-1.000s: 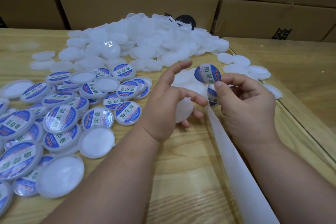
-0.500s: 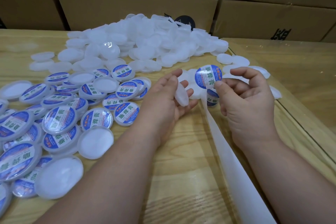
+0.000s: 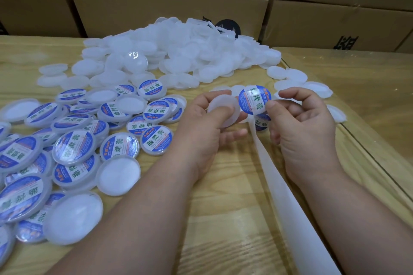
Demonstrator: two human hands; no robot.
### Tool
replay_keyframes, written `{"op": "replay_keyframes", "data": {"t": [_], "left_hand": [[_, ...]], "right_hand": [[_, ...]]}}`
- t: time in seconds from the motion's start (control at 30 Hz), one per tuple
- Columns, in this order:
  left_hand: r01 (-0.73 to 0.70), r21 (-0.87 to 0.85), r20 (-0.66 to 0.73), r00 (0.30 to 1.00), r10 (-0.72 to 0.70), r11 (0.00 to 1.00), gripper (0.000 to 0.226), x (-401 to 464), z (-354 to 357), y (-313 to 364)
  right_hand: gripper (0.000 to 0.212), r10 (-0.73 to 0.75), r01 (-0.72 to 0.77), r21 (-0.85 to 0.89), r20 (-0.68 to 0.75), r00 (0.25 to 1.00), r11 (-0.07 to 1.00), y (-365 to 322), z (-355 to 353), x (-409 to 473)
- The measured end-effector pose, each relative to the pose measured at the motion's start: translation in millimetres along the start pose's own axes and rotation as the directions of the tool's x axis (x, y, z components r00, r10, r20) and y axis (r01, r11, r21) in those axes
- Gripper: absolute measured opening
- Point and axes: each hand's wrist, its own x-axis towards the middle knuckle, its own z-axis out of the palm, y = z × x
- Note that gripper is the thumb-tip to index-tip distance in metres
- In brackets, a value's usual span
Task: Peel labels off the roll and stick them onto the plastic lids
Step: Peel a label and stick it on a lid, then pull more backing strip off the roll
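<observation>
Pinching a round blue-and-white label (image 3: 255,100) by its right edge, the right hand (image 3: 306,131) holds it upright just beside a blank plastic lid (image 3: 223,110); label and lid are nearly touching above the bench (image 3: 223,207). The label carries large green Chinese characters reading 助焊膏 on a white band, with smaller print along the blue border that is too fine to read. The right thumb and forefinger are closed on the label; the other fingers are loosely curled behind it.

The left hand (image 3: 207,127) grips the blank lid, thumb pressed across its face and fingers curled behind its rim, holding it tilted toward the label.

Below the label, a white backing strip (image 3: 288,203) runs from between the hands down toward the near edge of the bench. A further label (image 3: 262,121) of the same design sits on the strip just under the held one, partly hidden by the right hand.

Left of the hands, a spread of labelled lids (image 3: 156,140) lies on the bench, all showing the same 助焊膏 print, with a few blank lids mixed in. Farther back, a heap of unlabelled lids (image 3: 178,51) is piled near stacked cardboard boxes (image 3: 167,6). One box at far right bears black printing, partly cut off.
</observation>
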Motion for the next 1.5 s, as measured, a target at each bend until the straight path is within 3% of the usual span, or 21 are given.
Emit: {"op": "replay_keyframes", "data": {"t": [0.27,0.4,0.63,1.1,1.5], "left_hand": [[-0.016,0.106,0.095,0.995,0.005,0.994,0.047,-3.6,1.5,2.3],[-0.001,0.039,0.107,0.994,-0.003,0.999,0.039,-6.5,3.8,5.1],[-0.002,0.093,0.140,0.990,-0.011,0.996,0.030,-6.7,3.3,3.9],[-0.071,0.201,0.126,0.991,0.046,0.977,0.025,-7.0,3.4,0.2],[-0.085,0.202,0.133,0.989,0.059,0.976,0.055,-1.4,1.6,-4.2]], "right_hand": [[0.021,0.013,-0.012,-0.017,0.059,0.998,1.000,-1.4,2.1,-2.1],[0.026,0.026,-0.016,-0.088,0.117,0.993,0.996,0.3,5.1,-5.6],[0.029,0.026,0.001,-0.196,0.137,0.990,0.981,6.2,6.1,-7.4],[0.026,0.040,-0.013,-0.219,0.116,0.992,0.976,5.6,6.6,-6.8],[0.019,0.070,-0.048,-0.168,0.127,0.989,0.985,-0.6,5.7,-9.4]]}}
